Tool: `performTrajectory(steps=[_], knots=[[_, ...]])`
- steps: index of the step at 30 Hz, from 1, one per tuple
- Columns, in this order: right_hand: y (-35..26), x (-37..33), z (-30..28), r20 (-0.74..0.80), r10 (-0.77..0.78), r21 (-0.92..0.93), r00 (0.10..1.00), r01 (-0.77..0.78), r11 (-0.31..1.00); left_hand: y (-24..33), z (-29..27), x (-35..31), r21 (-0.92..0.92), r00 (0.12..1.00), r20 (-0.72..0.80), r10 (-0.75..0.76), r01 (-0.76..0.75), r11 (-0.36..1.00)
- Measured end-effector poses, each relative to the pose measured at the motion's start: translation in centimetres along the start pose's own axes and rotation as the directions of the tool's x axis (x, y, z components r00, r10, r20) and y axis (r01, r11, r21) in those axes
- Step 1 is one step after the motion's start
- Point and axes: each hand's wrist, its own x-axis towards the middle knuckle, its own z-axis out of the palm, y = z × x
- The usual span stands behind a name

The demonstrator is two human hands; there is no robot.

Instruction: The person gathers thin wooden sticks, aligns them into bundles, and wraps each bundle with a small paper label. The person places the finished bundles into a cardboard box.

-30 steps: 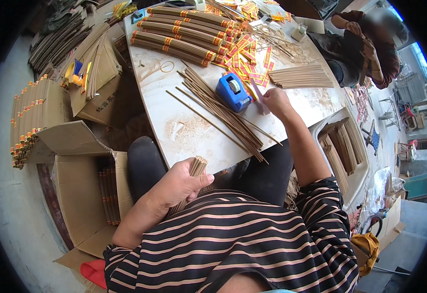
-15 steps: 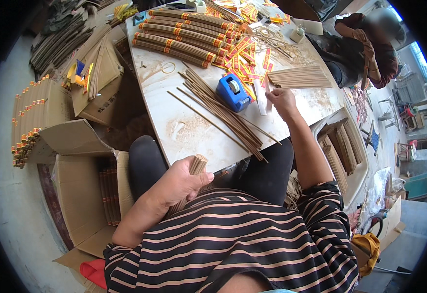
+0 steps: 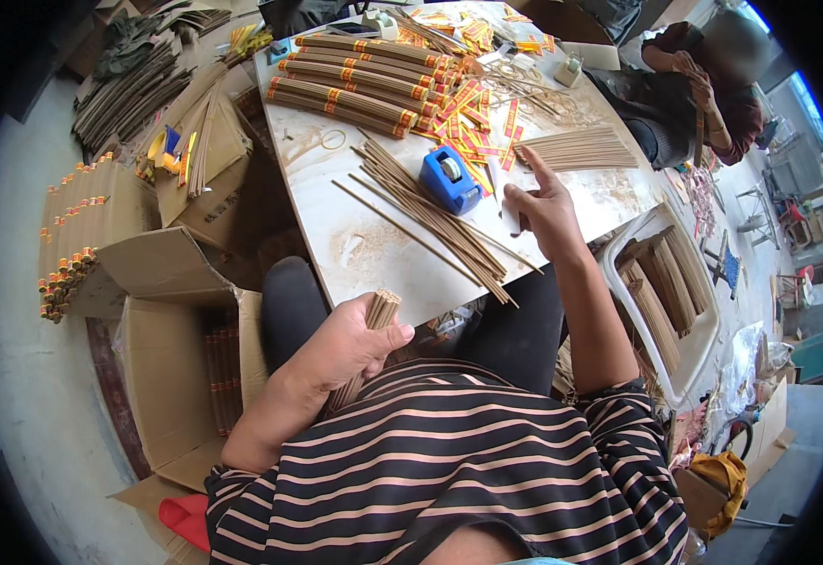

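Observation:
My left hand [image 3: 341,344] is wrapped around a bundle of brown incense sticks [image 3: 383,309], its top ends showing above the fist in front of my striped shirt. Over the table's right side, my right hand [image 3: 551,215] has its index finger stretched out and the thumb apart from it. Beside that thumb lies a white paper strip [image 3: 509,222]. A blue tape dispenser [image 3: 451,181] stands left of the strip. Loose incense sticks [image 3: 430,221] lie slantwise under and beside the dispenser. More sticks [image 3: 581,151] are spread just beyond my right fingertips.
Wrapped incense bundles [image 3: 345,105] and red-yellow paper labels [image 3: 468,122] cover the table's far part. An open cardboard box [image 3: 171,377] stands left of my legs. A white tub [image 3: 703,348] with sticks is at right. Another person [image 3: 713,94] sits at the far right.
My right hand has opened, the index finger stretching forward and away from the thumb by the white strip. My left hand keeps its bundle. The whole view has shifted slightly.

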Motion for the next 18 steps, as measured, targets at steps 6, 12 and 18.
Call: performTrajectory(steps=[6, 12, 18], knots=[[-2.3, -5.4, 3.9, 0.347, 0.249, 0.011, 0.904, -0.270, 0.963, 1.0, 0.5, -0.9, 0.028, 0.998, -0.032, 0.050, -0.049, 0.998], [-3.2, -8.9, 5.6, 0.586, 0.392, 0.222, 0.709, -0.606, 0.764, 1.8, 0.6, -2.0, 0.007, 0.990, -0.059, 0.129, -0.128, 0.992], [-3.8, -10.6, 6.4, 0.589, 0.505, -0.072, 0.631, -0.581, 0.811, 1.5, 0.7, -2.0, 0.029, 0.981, -0.094, 0.168, -0.166, 0.986]])
